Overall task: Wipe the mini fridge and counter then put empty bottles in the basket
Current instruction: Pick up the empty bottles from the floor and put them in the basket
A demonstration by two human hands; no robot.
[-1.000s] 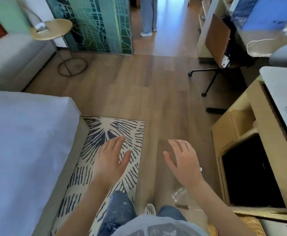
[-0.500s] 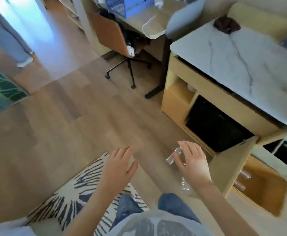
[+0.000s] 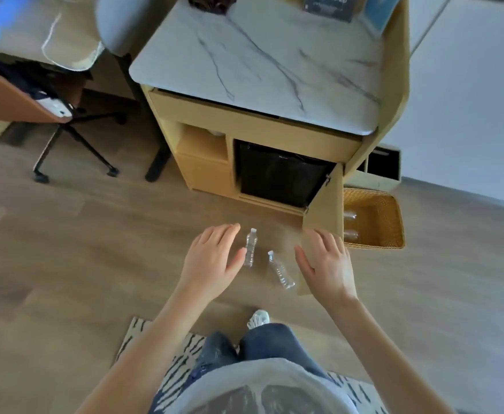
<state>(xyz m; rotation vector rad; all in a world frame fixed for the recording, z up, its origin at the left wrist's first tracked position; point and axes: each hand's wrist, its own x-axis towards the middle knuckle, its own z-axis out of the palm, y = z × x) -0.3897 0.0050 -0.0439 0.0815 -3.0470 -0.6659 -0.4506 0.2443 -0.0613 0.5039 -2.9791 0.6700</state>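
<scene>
Two clear empty plastic bottles lie on the wooden floor, one [image 3: 251,247] beside the thumb of my left hand [image 3: 211,261], the other [image 3: 280,270] between my two hands. My right hand [image 3: 326,265] hovers with spread fingers in front of the open cabinet door [image 3: 323,204]. Both hands hold nothing. The black mini fridge [image 3: 280,173] sits in the cabinet under the white marble counter [image 3: 262,61]. A woven basket [image 3: 389,218] stands on the floor to the right of the door, with two bottles [image 3: 350,225] inside. A dark cloth [image 3: 210,3] lies at the counter's far edge.
An office chair [image 3: 29,94] and a desk [image 3: 20,34] stand to the left of the cabinet. Framed cards [image 3: 352,7] stand at the back of the counter. A black bin [image 3: 383,165] sits behind the basket. A patterned rug [image 3: 143,339] lies under my feet.
My view has swung right from the bed and rug toward the cabinet and counter. The two floor bottles and the basket have come fully into view. Both hands stay spread and hold nothing.
</scene>
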